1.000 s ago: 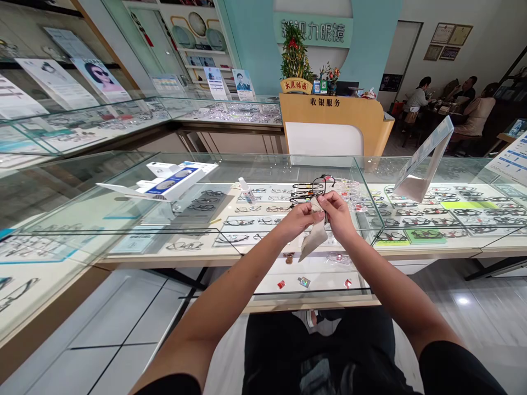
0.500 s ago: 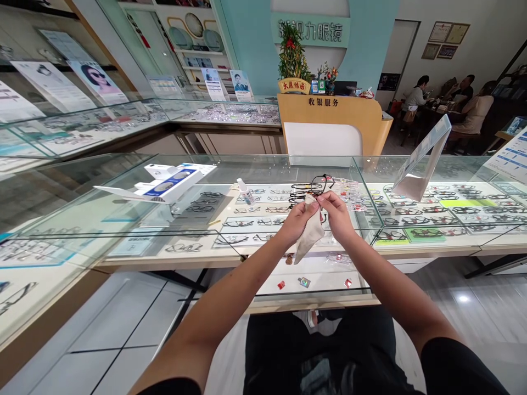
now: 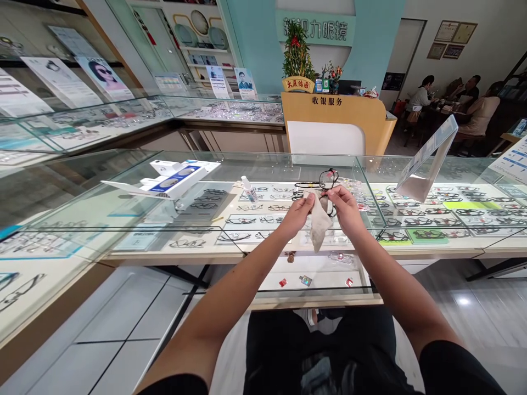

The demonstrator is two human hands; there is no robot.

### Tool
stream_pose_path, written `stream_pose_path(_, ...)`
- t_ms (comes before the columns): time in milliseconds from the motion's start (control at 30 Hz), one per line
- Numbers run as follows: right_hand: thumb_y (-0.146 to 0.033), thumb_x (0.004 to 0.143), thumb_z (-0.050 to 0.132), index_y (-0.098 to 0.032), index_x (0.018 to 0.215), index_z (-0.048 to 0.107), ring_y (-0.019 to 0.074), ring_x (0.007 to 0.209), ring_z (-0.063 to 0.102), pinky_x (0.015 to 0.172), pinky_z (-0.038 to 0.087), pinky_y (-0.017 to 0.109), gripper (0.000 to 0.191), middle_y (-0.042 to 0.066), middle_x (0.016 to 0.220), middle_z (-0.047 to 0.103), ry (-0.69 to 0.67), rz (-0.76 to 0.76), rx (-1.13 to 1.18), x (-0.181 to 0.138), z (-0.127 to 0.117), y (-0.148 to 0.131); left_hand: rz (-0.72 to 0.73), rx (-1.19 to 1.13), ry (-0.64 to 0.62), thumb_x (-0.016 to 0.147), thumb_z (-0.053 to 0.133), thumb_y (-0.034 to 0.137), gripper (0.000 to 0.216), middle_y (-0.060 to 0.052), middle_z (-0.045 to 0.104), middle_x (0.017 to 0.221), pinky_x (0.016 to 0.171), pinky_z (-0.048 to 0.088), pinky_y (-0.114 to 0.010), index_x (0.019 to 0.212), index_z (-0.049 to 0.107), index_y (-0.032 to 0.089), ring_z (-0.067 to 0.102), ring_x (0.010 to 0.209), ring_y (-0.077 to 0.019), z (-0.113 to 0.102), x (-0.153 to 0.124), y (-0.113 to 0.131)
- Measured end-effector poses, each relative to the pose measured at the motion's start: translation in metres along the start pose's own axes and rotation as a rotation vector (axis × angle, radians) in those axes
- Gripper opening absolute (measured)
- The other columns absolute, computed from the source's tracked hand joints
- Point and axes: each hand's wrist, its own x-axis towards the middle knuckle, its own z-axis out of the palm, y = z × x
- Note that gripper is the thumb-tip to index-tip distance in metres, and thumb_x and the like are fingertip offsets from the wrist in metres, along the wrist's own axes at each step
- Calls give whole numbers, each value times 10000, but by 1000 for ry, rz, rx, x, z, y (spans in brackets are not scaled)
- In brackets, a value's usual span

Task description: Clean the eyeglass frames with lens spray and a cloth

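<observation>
My left hand (image 3: 299, 214) pinches a pale beige cloth (image 3: 320, 224), whose loose end hangs down over the glass counter. Beside it, my right hand (image 3: 345, 206) is closed on a pair of dark-framed glasses (image 3: 329, 178); one round rim stands up above the fingers. The cloth lies between the hands, and part of the frame is hidden behind the cloth and fingers. Several other dark glasses (image 3: 307, 185) lie just behind my left hand. A small white spray bottle (image 3: 249, 190) stands on the glass to the left.
An opened white-and-blue box (image 3: 175, 178) lies on the glass counter (image 3: 263, 160) at left. A tilted display stand (image 3: 428, 159) is at right. Below my forearms, an open drawer (image 3: 267, 282) holds small packets. Across the room, a wooden cashier desk (image 3: 337, 104) stands; several people sit at far right.
My hands have moved slightly apart, the left one staying with the cloth and the right with the glasses. The camera view has shifted a little, moving the scene slightly to the right.
</observation>
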Motion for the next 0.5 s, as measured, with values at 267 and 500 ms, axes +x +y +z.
stream_pose_path(267,-632,807,888,-247,766,698,194,872,616,900,466,358,431,7,841,719,-289,-12,-274,2,-10,-10,11,-39,146,768,762,923,725,-18,625,651,637,476,-304,842,688,206,647,713,-203,-18,6,4)
stream_pose_path(500,-619,834,857,-241,765,688,182,838,608,871,452,345,420,2,816,713,-311,0,-297,3,-10,-5,-67,-139,120,620,893,876,754,-16,669,675,645,514,-316,862,705,187,671,697,-209,-17,5,9)
